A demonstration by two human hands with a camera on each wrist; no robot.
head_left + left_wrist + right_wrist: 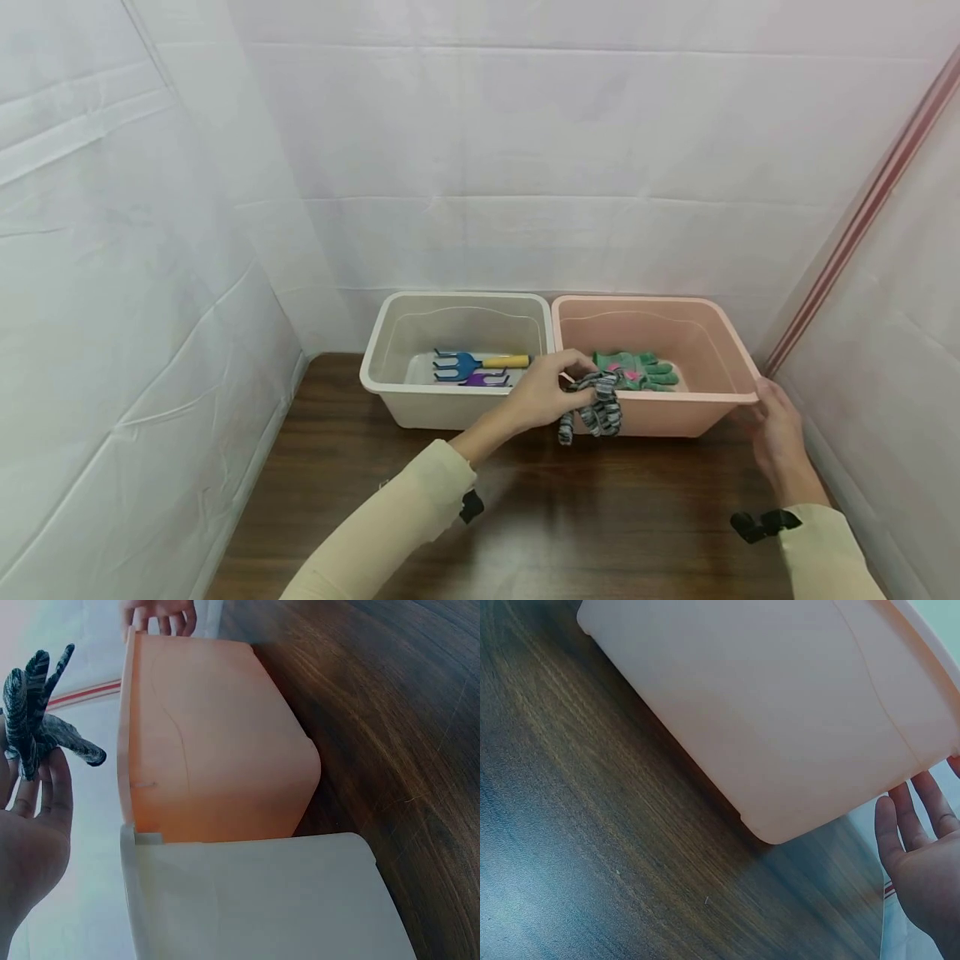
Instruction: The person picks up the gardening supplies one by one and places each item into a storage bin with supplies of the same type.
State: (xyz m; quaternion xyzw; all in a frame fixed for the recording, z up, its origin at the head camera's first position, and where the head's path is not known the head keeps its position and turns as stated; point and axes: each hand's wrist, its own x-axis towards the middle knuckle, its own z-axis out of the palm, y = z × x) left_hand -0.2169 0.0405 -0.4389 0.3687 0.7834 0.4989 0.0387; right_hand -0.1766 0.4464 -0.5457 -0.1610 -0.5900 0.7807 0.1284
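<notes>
My left hand pinches a grey-and-black knit glove above the front rim of the pink bin. In the left wrist view the glove stands up from the fingertips, its fingers pointing several ways. My right hand holds the pink bin at its front right corner. In the right wrist view, this hand's fingers reach behind the bin's side, just below the rim. Inside that bin lies a green glove with pink marks, partly hidden by the knit glove.
Left of the pink bin stands a white bin, their rims side by side. It contains a blue hand fork with a yellow handle and a purple fork. Both bins stand on a dark wooden table, with white cloth walls around it.
</notes>
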